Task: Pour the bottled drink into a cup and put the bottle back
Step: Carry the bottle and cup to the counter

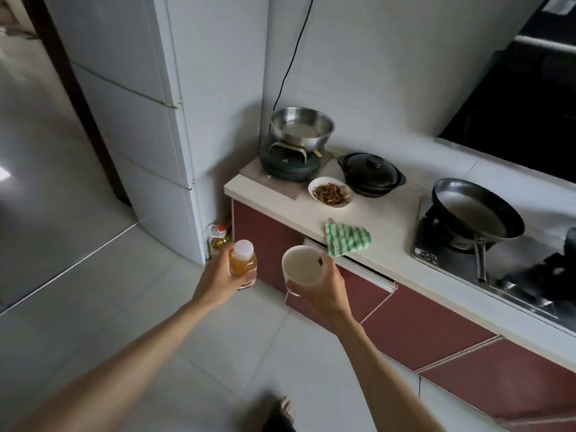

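Observation:
My left hand [218,275] grips a small clear bottle [243,263] of orange drink, upright, with its white cap on. My right hand [324,288] holds a white paper cup [302,266] from below and behind; the cup's inside looks empty, with a small dark mark on the inner wall. Bottle and cup are side by side, a short gap apart, held in the air over the floor in front of the counter's left end.
The white counter [280,194] carries a steel bowl [300,127] on a small stove, a black lidded pot [371,174], a plate of food [330,191], a green striped cloth [347,240] and a frying pan [477,208] on a gas hob. A fridge [140,120] stands left, an oil bottle [218,236] beside it.

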A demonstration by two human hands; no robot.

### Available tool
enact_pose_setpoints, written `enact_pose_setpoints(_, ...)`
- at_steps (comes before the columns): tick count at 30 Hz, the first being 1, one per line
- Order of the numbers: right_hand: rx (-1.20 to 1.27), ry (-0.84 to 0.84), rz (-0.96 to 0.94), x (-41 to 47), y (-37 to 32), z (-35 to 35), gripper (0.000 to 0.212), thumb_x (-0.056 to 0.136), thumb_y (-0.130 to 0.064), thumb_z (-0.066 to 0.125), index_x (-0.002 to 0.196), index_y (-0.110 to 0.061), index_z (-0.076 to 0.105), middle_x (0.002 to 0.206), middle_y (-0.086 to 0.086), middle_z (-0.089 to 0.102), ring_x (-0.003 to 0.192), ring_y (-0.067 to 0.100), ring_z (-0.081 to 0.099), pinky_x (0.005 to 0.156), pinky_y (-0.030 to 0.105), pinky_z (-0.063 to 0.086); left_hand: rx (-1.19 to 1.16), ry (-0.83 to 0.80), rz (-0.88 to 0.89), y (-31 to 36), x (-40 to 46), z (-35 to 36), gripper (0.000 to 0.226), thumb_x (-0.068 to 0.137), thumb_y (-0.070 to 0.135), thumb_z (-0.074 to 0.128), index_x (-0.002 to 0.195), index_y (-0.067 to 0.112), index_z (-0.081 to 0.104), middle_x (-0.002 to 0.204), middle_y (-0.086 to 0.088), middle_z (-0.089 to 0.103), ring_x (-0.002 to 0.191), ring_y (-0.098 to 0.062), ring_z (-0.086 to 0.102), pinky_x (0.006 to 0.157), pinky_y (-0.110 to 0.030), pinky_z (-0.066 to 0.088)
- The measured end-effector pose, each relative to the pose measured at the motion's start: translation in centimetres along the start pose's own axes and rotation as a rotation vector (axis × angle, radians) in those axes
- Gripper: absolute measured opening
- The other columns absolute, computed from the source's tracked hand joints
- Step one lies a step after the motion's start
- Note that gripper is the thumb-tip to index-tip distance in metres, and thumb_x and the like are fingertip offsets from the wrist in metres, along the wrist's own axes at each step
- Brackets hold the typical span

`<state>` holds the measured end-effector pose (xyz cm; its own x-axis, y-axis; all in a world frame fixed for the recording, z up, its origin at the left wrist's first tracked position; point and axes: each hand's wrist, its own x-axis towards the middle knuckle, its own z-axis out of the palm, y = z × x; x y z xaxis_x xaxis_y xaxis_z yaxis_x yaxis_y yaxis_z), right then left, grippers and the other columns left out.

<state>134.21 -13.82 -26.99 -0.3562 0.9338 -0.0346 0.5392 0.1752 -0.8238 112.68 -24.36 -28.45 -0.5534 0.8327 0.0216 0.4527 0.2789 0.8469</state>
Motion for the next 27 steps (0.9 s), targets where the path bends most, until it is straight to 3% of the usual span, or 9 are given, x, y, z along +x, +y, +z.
enact_pose_setpoints(3, -0.016, -0.026, -0.012, 4.7, -0.8, 2.6, 0.097, 0.052, -0.053, 0.088, 0.136, -0.027, 0.046, 0.131, -0.005, 0.056, 0.115, 0.018, 0.057, 0.095, 0.042, 0.053, 0.006, -0.004, -0.031, -1.4, 3.4, -0.8, 0.066, 0.073, 0.037, 0.086, 0.123, 0.023, 0.045, 0.115, -0.002, 0.068, 0.103, -0.024, 0.068, 0.090, -0.044, 0.056)
enact_pose_setpoints(8, 0.025, -0.094, -0.032, 15.5, -2.3, 8.5, 0.104, 0.048, -0.062, 0.083, 0.136, -0.027, 0.041, 0.130, -0.003, 0.054, 0.114, 0.019, 0.057, 0.092, 0.045, 0.055, 0.025, 0.033, -0.075, -3.7, 12.9, -1.6, 0.068, 0.071, 0.038, 0.086, 0.122, 0.027, 0.043, 0.108, 0.002, 0.068, 0.097, -0.021, 0.070, 0.087, -0.039, 0.057)
enact_pose_setpoints(13, 0.054, -0.126, -0.026, 25.9, -3.3, 11.1, 0.101, 0.054, -0.055, 0.087, 0.139, -0.026, 0.040, 0.126, -0.006, 0.054, 0.110, 0.015, 0.056, 0.086, 0.032, 0.053, 0.061, 0.059, -0.117, -3.7, 23.5, -1.3, 0.059, 0.072, 0.030, 0.087, 0.113, 0.030, 0.043, 0.105, 0.002, 0.067, 0.096, -0.022, 0.069, 0.086, -0.040, 0.057)
enact_pose_setpoints(20, -0.096, -0.139, 0.047, 36.4, -2.8, 10.7, 0.098, 0.054, -0.062, 0.084, 0.136, -0.030, 0.040, 0.127, -0.003, 0.061, 0.112, 0.021, 0.061, 0.090, 0.042, 0.055, 0.084, -0.031, -0.136, -3.1, 35.1, 0.6, 0.062, 0.076, 0.035, 0.083, 0.120, 0.025, 0.042, 0.114, 0.000, 0.064, 0.103, -0.021, 0.064, 0.086, -0.029, 0.049)
enact_pose_setpoints(27, -0.134, -0.137, 0.154, 42.0, -1.7, 12.9, 0.095, 0.058, -0.060, 0.084, 0.136, -0.031, 0.038, 0.126, -0.004, 0.060, 0.109, 0.022, 0.061, 0.086, 0.038, 0.054, 0.109, -0.160, -0.072, -5.5, 45.0, 2.7, 0.062, 0.076, 0.036, 0.083, 0.122, 0.027, 0.042, 0.116, 0.002, 0.063, 0.108, -0.021, 0.062, 0.098, -0.045, 0.051)
